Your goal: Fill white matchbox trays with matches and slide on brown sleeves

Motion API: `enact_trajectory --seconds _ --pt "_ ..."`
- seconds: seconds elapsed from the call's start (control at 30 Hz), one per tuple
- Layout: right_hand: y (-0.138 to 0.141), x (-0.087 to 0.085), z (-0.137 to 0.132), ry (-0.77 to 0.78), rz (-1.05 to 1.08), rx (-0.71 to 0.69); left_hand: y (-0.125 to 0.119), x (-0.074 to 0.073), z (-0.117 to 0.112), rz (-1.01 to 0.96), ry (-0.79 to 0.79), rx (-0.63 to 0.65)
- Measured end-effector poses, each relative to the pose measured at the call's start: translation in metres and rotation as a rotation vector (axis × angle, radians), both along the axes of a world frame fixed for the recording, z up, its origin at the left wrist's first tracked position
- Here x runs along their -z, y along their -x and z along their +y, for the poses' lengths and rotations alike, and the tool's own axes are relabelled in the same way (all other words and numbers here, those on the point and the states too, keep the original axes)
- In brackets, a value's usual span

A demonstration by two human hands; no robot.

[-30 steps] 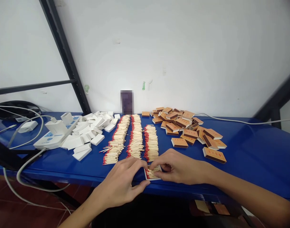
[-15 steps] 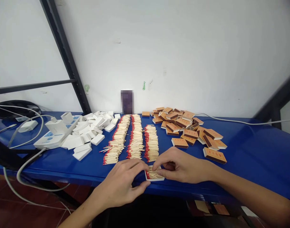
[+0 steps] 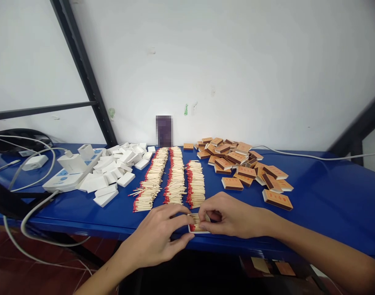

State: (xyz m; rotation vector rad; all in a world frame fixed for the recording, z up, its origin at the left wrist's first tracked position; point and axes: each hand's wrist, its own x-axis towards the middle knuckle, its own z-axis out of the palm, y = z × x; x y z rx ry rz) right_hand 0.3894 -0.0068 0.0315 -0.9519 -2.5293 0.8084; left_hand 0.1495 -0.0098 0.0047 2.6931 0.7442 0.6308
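A white matchbox tray (image 3: 202,232) with red-tipped matches (image 3: 193,226) in it lies at the table's front edge. My left hand (image 3: 166,229) grips its left end, thumb at the near side and fingers at the far side. Over the tray's right part, my right hand (image 3: 227,215) is closed in a pinch on matches, its fingertips hiding some of them. Just beyond the tray are three rows of loose matches (image 3: 175,176), heads mostly to the left; the right row (image 3: 196,184) is the shortest.
White empty-looking trays (image 3: 123,159) are heaped at left, beside a power strip (image 3: 63,178) with chargers and cables. Orange and brown matchboxes (image 3: 236,157) lie piled at right. A pixelated dark rectangle (image 3: 164,131) stands against the wall. Black shelf posts (image 3: 83,69) rise at the sides.
My right thumb and forefinger have shifted slightly and drawn closer together over the matches in the tray. My left hand stays on the tray's left end.
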Motion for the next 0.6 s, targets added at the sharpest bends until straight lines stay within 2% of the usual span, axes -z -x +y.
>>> enact_trajectory --seconds 0.2,0.33,0.43,0.6 --pt "0.001 0.004 0.0 -0.034 0.015 -0.016 0.0 0.001 0.0 -0.025 -0.005 -0.008" --pt "-0.002 0.005 0.003 -0.191 0.025 0.058 -0.001 0.002 -0.001 -0.024 -0.012 -0.006" --pt "-0.006 0.006 0.006 -0.308 -0.06 0.126 -0.001 0.0 -0.001 -0.002 -0.006 0.007" --pt "-0.011 0.009 0.012 -0.27 -0.145 0.095 0.0 -0.002 -0.002 0.005 0.009 0.016"
